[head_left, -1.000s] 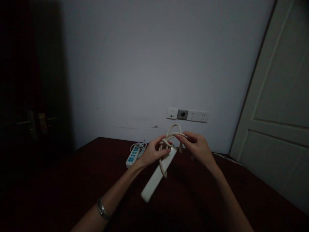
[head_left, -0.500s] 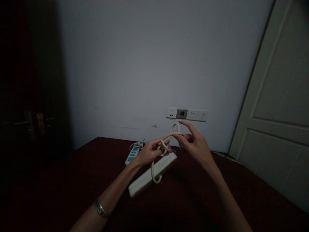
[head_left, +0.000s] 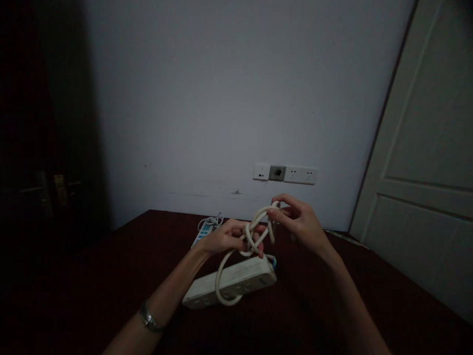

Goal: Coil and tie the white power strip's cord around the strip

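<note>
A long white power strip (head_left: 236, 283) lies on the dark red table (head_left: 111, 276), tipped onto its long side. Its cream cord (head_left: 254, 231) loops up from it in a tangle between my hands. My left hand (head_left: 225, 239) is closed around the knotted loops just above the strip. My right hand (head_left: 297, 222) pinches the upper loop of the same cord a little higher and to the right. A metal bracelet (head_left: 148, 319) sits on my left wrist.
A second power strip with blue sockets (head_left: 201, 232) and its coiled cord lies behind my left hand near the wall. Wall sockets (head_left: 285, 173) are mounted above the table. A pale door (head_left: 424, 172) stands at the right, a dark door with a handle at the left.
The white strip has dropped from a tilted hang and swung round to lie nearly flat on the table. Both hands have lowered a little and drawn the cord loops out longer.
</note>
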Tool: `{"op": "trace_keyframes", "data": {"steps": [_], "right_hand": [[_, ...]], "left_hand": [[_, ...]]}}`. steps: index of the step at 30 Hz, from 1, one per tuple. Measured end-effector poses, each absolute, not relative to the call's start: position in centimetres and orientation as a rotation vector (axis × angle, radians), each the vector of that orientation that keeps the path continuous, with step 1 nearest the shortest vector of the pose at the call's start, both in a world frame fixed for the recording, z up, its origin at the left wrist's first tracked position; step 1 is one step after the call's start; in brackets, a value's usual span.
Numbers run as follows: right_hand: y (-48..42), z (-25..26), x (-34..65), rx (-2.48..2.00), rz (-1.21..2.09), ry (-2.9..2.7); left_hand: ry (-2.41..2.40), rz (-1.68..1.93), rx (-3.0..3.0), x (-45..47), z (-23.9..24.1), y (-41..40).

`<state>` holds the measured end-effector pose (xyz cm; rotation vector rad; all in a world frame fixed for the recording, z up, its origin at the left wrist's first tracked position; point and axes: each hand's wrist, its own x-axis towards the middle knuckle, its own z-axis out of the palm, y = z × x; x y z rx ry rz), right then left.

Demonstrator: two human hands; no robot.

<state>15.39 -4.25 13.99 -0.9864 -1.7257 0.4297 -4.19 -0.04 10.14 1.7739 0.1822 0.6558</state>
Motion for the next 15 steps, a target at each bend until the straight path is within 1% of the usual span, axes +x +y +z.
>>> {"op": "trace_keyframes", "data": {"steps": [4, 8, 15], "right_hand": [[-4.3, 14.2, 15.4, -0.996, 0.408, -1.73], [-4.1, 14.0, 15.5, -1.037, 0.382, -1.721], [-4.3, 13.6, 13.9, -1.06, 0.301, -1.909]], "left_hand": [[0.147, 0.613, 1.689, -4.3, 10.3, 0.3], [0.052, 0.608, 1.481, -3.7, 9.9, 0.7], [0.362, 0.621, 1.444, -2.3, 8.9, 0.6]]}}
